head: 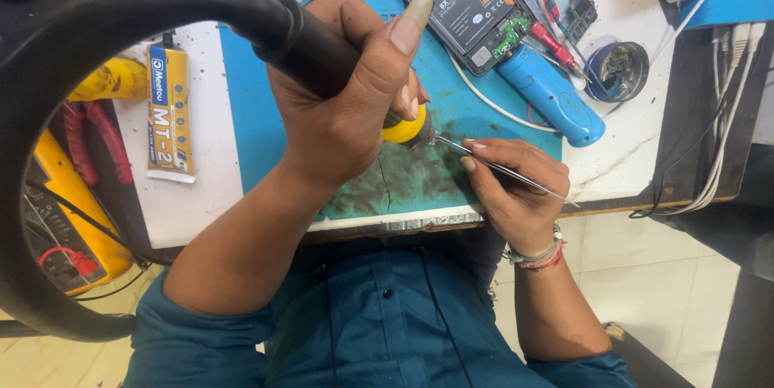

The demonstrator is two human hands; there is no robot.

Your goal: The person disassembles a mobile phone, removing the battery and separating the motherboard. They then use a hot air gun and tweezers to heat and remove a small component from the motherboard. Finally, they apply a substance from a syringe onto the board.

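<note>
Left hand [347, 106] grips hot-air wand [242, 13]; right hand [512, 186] pinches tweezers [504, 169] near mat's [242, 114] front edge.

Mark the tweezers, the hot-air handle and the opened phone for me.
tweezers [516, 178], head view, mid-shaft, between the right hand's fingers.
hot-air handle [310, 45], head view, black grip above the left hand.
opened phone [461, 3], head view, dark inner panel.

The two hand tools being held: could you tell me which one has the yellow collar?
The hot-air handle in the left hand, thick and black; the right hand holds thin metal tweezers.
</note>
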